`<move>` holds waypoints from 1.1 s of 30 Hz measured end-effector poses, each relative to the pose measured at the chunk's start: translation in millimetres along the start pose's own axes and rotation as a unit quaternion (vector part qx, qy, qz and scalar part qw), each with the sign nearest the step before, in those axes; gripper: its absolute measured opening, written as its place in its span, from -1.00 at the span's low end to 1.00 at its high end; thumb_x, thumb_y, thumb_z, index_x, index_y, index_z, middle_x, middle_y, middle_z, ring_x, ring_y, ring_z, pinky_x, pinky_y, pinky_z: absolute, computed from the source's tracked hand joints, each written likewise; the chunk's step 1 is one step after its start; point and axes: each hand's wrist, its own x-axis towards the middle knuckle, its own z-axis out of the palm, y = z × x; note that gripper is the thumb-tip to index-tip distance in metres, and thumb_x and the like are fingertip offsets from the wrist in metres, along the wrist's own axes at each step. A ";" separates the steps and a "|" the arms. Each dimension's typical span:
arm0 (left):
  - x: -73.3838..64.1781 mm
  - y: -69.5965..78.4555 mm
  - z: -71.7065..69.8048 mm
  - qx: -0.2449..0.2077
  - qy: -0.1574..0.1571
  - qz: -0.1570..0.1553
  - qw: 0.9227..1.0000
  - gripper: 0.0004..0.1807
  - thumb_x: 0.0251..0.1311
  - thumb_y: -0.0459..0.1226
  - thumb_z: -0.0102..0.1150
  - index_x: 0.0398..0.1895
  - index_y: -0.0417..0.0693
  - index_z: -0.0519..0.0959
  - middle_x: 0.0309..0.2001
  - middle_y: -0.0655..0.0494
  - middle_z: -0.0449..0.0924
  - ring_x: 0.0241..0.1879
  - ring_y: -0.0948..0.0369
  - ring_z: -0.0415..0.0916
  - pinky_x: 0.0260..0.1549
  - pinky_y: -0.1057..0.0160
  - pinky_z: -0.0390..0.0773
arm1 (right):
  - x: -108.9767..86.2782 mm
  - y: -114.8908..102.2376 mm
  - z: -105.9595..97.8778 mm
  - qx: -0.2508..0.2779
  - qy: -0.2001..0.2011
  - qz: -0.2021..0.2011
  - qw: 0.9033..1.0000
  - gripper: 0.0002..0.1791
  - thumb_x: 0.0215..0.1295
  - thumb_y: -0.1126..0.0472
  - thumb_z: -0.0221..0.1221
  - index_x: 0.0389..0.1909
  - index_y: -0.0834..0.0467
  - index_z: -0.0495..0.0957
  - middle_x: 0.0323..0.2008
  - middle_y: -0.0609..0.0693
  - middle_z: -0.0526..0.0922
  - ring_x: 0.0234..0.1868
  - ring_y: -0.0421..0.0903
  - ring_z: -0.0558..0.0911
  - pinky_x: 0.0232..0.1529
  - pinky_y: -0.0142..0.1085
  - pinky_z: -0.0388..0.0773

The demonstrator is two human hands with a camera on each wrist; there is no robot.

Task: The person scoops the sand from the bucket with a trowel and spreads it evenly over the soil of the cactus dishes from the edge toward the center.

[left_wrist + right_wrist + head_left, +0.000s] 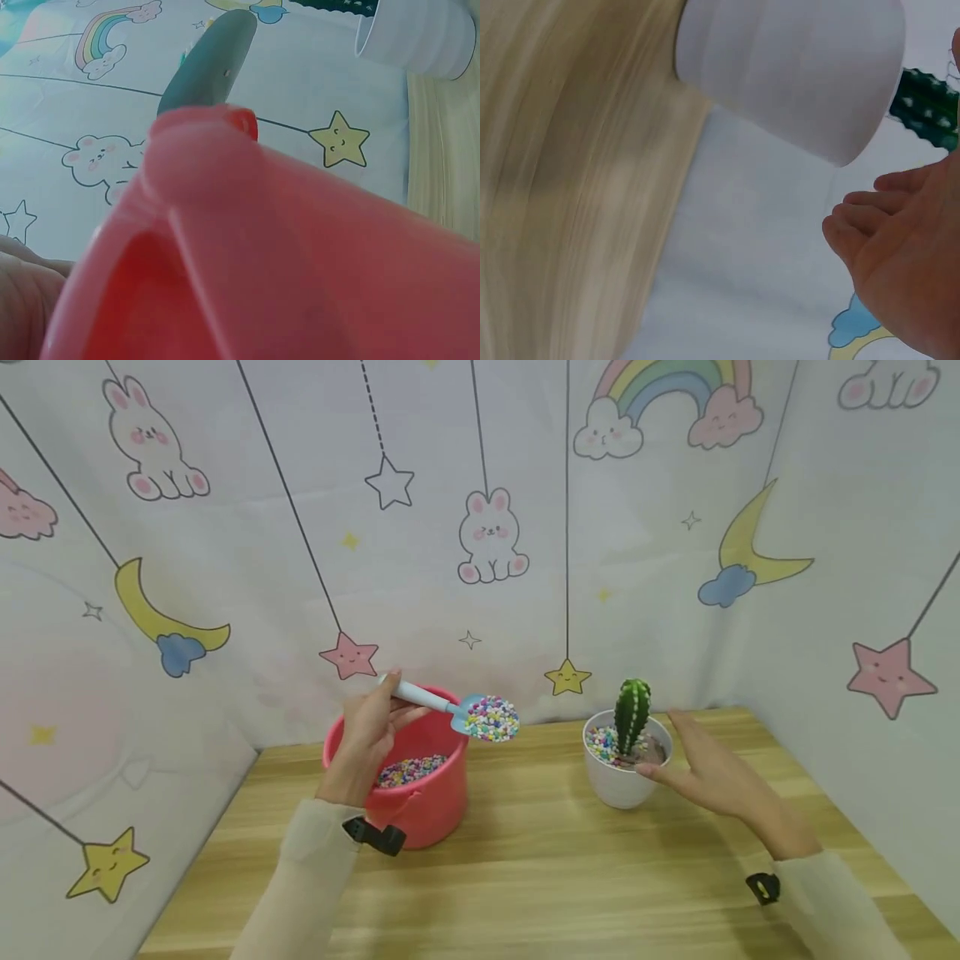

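My left hand (pixel 366 731) grips the pale handle of a small shovel (pixel 423 696) above the pink bucket (pixel 427 814). Multicoloured pebbles (pixel 492 718) heap the shovel's blue blade, which reaches out past the bucket's right rim. More pebbles (pixel 408 771) lie inside the bucket. To the right stands a white pot (pixel 618 789) with a green cactus (pixel 632 714); pebbles cover its left part, and brown soil shows at the right. My right hand (pixel 708 772) is beside the pot with fingers extended and thumb near the rim; whether it touches I cannot tell. In the left wrist view, the bucket hides most of that hand.
Both containers stand on a wood-grain table (pixel 525 877), toward its back edge. A cloth backdrop (pixel 420 568) printed with rabbits, stars and moons hangs behind and at both sides. Dark straps are on both wrists.
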 end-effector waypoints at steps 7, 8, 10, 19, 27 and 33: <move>2.8 -1.4 13.1 0.003 -0.010 -0.006 1.000 -0.52 0.55 -0.04 0.13 0.25 -0.24 0.48 -0.20 0.00 0.68 -0.28 0.19 0.82 -0.11 0.21 0.82 | 12.2 10.4 3.9 -0.003 -0.056 -0.003 0.998 0.29 0.36 -0.35 0.28 0.68 0.32 -0.25 0.64 0.48 -0.09 0.60 0.54 0.09 0.54 0.46 0.17; 2.9 -1.8 15.0 0.004 -0.010 -0.006 1.000 -0.50 0.55 -0.04 0.13 0.28 -0.25 0.47 -0.18 -0.01 0.68 -0.27 0.19 0.82 -0.11 0.22 0.82 | 14.5 11.8 4.4 -0.006 -0.061 -0.004 0.998 0.29 0.36 -0.35 0.27 0.68 0.33 -0.26 0.64 0.48 -0.11 0.60 0.53 0.07 0.55 0.45 0.15; 3.7 -2.9 18.6 0.003 -0.015 -0.004 1.000 -0.46 0.55 -0.04 0.13 0.31 -0.29 0.46 -0.13 -0.04 0.67 -0.27 0.18 0.81 -0.11 0.21 0.82 | 19.7 14.0 5.6 -0.008 -0.068 -0.008 0.998 0.30 0.36 -0.36 0.26 0.68 0.33 -0.26 0.65 0.47 -0.13 0.62 0.52 0.04 0.56 0.44 0.13; -0.5 -6.6 35.3 0.009 -0.010 -0.014 1.000 -0.46 0.52 -0.02 0.16 0.30 -0.27 0.52 -0.06 -0.11 0.65 -0.25 0.16 0.82 -0.09 0.20 0.82 | 31.4 21.1 12.9 0.031 -0.084 -0.031 0.996 0.26 0.35 -0.32 0.31 0.72 0.12 -0.28 0.69 0.36 -0.14 0.63 0.49 0.04 0.54 0.46 0.16; 2.5 -11.5 49.8 -0.004 -0.017 -0.014 1.000 -0.46 0.51 -0.02 0.18 0.29 -0.26 0.53 -0.01 -0.16 0.65 -0.24 0.13 0.83 -0.13 0.19 0.83 | 25.5 20.5 11.4 0.023 -0.097 0.000 0.995 0.31 0.37 -0.34 0.27 0.68 0.32 -0.33 0.68 0.42 -0.25 0.66 0.49 -0.09 0.57 0.47 0.04; 4.5 -15.9 59.3 -0.009 -0.027 -0.007 1.000 -0.48 0.55 -0.05 0.14 0.30 -0.29 0.51 0.03 -0.18 0.62 -0.14 0.08 0.80 -0.14 0.20 0.83 | 25.6 20.3 13.8 0.016 -0.095 0.007 0.995 0.32 0.37 -0.37 0.24 0.69 0.28 -0.35 0.68 0.40 -0.28 0.67 0.46 -0.12 0.59 0.44 0.01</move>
